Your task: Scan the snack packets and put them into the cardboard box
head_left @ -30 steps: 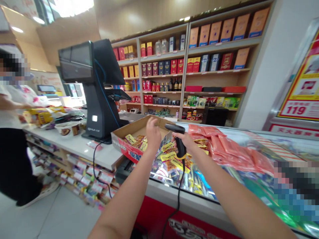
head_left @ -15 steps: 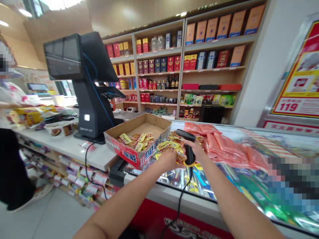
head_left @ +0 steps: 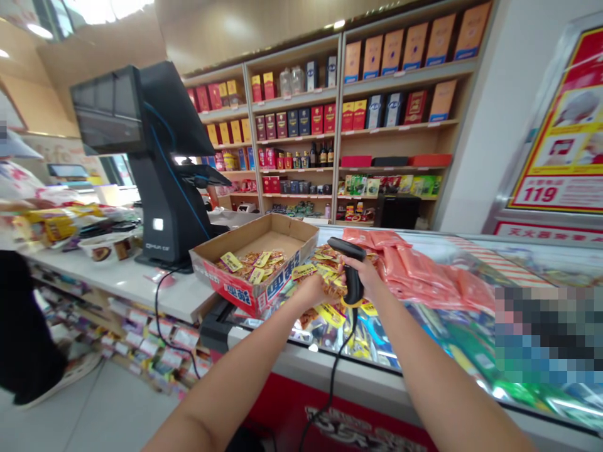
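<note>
In my right hand is a black handheld barcode scanner, its fingers wrapped round the grip and its head pointing left over the packets. A cable hangs from its lower end. My left hand reaches into the pile of small yellow-labelled snack packets just left of the scanner. Its fingers are curled onto a packet and partly hidden. More such packets lie inside an open cardboard box to the left. Orange-pink packages are stacked right of my right hand.
A glass-topped freezer full of colourful packages lies beneath. The black checkout terminal stands on the white counter at left, with a cable looping down. Bottles and boxes fill the back shelves. A person stands far left.
My left hand has drawn back slightly, uncovering yellow-labelled packets below it. My right hand still grips the scanner. The whole view has shifted a little.
</note>
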Demonstrator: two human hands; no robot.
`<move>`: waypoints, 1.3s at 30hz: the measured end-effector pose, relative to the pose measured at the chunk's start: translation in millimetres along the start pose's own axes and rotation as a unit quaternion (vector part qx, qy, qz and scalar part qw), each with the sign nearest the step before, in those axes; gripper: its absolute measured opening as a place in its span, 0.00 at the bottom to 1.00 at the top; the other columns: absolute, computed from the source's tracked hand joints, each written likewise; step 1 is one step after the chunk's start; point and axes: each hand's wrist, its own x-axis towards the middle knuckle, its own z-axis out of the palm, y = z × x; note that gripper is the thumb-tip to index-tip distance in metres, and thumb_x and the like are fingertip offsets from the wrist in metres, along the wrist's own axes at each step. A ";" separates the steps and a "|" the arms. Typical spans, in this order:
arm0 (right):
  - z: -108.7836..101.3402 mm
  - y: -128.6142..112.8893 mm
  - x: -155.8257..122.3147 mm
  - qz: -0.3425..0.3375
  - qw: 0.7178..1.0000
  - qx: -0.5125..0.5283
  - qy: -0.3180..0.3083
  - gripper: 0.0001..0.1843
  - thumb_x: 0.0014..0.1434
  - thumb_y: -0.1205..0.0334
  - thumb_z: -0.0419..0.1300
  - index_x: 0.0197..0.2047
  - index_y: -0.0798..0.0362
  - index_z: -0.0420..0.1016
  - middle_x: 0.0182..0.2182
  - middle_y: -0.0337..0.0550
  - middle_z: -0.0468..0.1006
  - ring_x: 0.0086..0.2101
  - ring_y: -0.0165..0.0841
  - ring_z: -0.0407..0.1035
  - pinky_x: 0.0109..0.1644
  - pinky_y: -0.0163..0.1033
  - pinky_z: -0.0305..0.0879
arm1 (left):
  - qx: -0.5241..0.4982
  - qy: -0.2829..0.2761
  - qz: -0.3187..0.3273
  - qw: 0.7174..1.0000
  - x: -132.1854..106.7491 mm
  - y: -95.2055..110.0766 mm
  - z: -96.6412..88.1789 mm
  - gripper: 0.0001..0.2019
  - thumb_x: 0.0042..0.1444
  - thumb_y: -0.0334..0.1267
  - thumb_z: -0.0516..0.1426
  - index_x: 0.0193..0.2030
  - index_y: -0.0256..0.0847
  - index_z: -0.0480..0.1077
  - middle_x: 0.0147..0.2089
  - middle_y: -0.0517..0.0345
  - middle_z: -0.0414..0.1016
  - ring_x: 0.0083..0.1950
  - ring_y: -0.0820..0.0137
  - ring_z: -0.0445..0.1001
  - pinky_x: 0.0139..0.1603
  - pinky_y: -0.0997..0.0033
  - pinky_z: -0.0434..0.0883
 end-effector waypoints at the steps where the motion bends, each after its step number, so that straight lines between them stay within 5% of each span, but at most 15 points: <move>1: 0.2 -0.4 -0.3 0.001 1.000 0.004 -0.006 0.13 0.44 0.57 0.69 0.30 0.55 0.72 0.18 0.36 0.75 0.14 0.28 0.67 0.16 0.33 0.63 | -0.036 0.021 -0.003 0.999 3.9 -2.7 -2.2 0.16 0.32 0.36 0.69 0.28 0.37 0.70 0.28 0.56 0.74 0.32 0.61 0.74 0.35 0.66 0.69; 5: 1.6 -2.4 -2.1 0.001 0.999 0.028 -0.023 0.12 0.45 0.57 0.68 0.29 0.55 0.72 0.18 0.36 0.75 0.14 0.28 0.67 0.16 0.32 0.64 | -0.144 0.156 -0.034 0.977 23.2 -11.3 -11.3 0.12 0.40 0.33 0.65 0.33 0.38 0.69 0.28 0.59 0.73 0.32 0.66 0.73 0.37 0.67 0.69; 8: 2.7 -2.2 -3.5 0.006 0.999 0.020 -0.031 0.12 0.45 0.57 0.67 0.29 0.54 0.71 0.19 0.36 0.75 0.14 0.28 0.68 0.17 0.33 0.65 | -0.258 0.284 -0.011 0.923 37.2 -18.3 -7.5 0.12 0.47 0.32 0.61 0.40 0.38 0.70 0.36 0.56 0.76 0.38 0.67 0.74 0.44 0.67 0.70; 10: 3.4 -0.8 -4.3 0.001 0.999 0.002 -0.036 0.13 0.44 0.57 0.68 0.30 0.54 0.71 0.19 0.37 0.75 0.14 0.28 0.67 0.17 0.33 0.65 | -0.326 0.322 0.014 0.889 43.8 -24.6 0.3 0.11 0.48 0.31 0.60 0.41 0.37 0.71 0.40 0.53 0.78 0.41 0.67 0.75 0.48 0.66 0.70; 20: 9.0 1.5 -7.7 -0.002 0.987 -0.157 -0.047 0.15 0.42 0.53 0.68 0.22 0.55 0.71 0.13 0.39 0.72 0.13 0.30 0.66 0.15 0.33 0.61 | -0.431 0.305 0.015 0.849 48.1 -37.0 17.0 0.08 0.44 0.29 0.60 0.34 0.37 0.73 0.34 0.55 0.78 0.37 0.67 0.75 0.45 0.67 0.71; 31: 10.2 2.3 -7.1 0.005 0.986 -0.161 -0.052 0.13 0.43 0.57 0.68 0.20 0.55 0.71 0.15 0.40 0.74 0.11 0.29 0.65 0.14 0.33 0.60 | -0.337 0.275 -0.023 0.900 36.7 -24.9 4.7 0.05 0.50 0.31 0.57 0.36 0.36 0.71 0.36 0.55 0.78 0.39 0.68 0.75 0.44 0.69 0.71; 39: 11.6 0.8 -9.4 0.007 0.986 -0.156 -0.050 0.13 0.41 0.56 0.69 0.21 0.55 0.71 0.15 0.39 0.74 0.11 0.29 0.65 0.13 0.33 0.60 | -0.325 0.276 -0.031 0.904 35.2 -23.3 3.4 0.07 0.50 0.31 0.57 0.37 0.36 0.72 0.36 0.54 0.78 0.40 0.67 0.75 0.45 0.68 0.72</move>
